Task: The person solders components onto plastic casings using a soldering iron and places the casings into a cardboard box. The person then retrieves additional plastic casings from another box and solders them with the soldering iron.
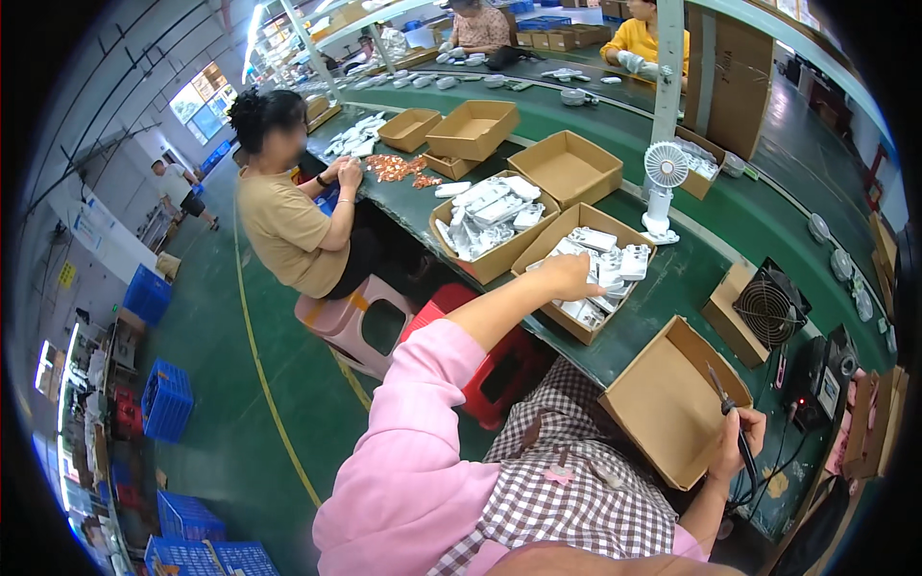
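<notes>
My right grip (750,435) clamps the iron (727,407), an open box (663,403) at its nine o'clock, but whether my left grip (571,276), over parts (634,262), pinches I can't tell.

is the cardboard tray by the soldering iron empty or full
Empty: the cardboard tray beside the soldering iron in the right hand shows only bare brown board inside.

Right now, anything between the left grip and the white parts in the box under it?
Nothing visible: the left grip is over the open cardboard box, right at the white parts. Actual contact is hard to tell.
</notes>
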A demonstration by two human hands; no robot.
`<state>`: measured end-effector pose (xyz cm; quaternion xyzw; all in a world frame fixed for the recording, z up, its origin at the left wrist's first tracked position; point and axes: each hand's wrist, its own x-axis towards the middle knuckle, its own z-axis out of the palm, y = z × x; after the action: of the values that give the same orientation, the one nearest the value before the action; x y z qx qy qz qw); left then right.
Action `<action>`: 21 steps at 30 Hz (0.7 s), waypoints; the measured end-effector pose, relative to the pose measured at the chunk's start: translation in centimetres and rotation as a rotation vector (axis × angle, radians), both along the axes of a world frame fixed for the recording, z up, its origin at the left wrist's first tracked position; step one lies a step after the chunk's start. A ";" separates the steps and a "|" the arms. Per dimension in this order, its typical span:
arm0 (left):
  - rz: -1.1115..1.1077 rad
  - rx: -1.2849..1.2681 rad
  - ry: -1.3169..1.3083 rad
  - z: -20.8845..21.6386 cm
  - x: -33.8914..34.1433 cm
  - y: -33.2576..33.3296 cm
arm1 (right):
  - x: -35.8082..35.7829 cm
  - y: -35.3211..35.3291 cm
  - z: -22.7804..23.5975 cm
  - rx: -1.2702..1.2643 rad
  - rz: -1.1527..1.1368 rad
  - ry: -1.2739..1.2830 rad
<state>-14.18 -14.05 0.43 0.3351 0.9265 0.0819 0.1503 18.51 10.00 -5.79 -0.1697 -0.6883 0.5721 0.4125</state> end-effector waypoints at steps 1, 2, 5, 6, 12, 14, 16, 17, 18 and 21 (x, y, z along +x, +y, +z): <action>-0.003 0.017 0.010 0.0 0.0 0.0 | 0.0 0.0 0.0 0.000 0.011 0.004; 0.006 0.016 0.013 0.0 0.2 0.0 | 0.1 0.0 0.0 0.017 0.003 0.005; 0.020 0.073 0.013 -0.8 0.1 0.7 | 0.1 -0.5 0.7 0.080 -0.041 0.005; 0.027 0.091 0.002 -1.1 -0.3 0.7 | -0.2 -0.7 1.1 0.127 -0.067 0.012; 0.015 0.499 0.100 -1.6 -3.4 -1.3 | -1.2 -0.3 0.4 0.130 -0.076 0.039; -0.134 0.507 0.172 1.1 -4.1 -1.8 | -1.1 -0.2 0.3 0.048 -0.057 0.019; -0.324 0.411 0.222 4.0 -3.4 -1.6 | -1.1 -0.4 0.5 0.013 -0.033 0.025; -0.429 0.355 0.302 5.1 -2.9 -1.3 | -0.9 -0.2 0.4 0.010 -0.050 0.019; -0.488 0.314 0.257 6.1 -1.9 -0.5 | -0.7 -0.1 0.3 -0.001 -0.053 0.020; -0.651 0.165 0.198 5.2 -0.4 0.4 | -0.5 -0.2 0.4 0.001 -0.053 0.041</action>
<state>-14.56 -13.68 5.68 0.6305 0.7713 0.0716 0.0504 18.01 9.76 -5.43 -0.1760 -0.6752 0.5641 0.4415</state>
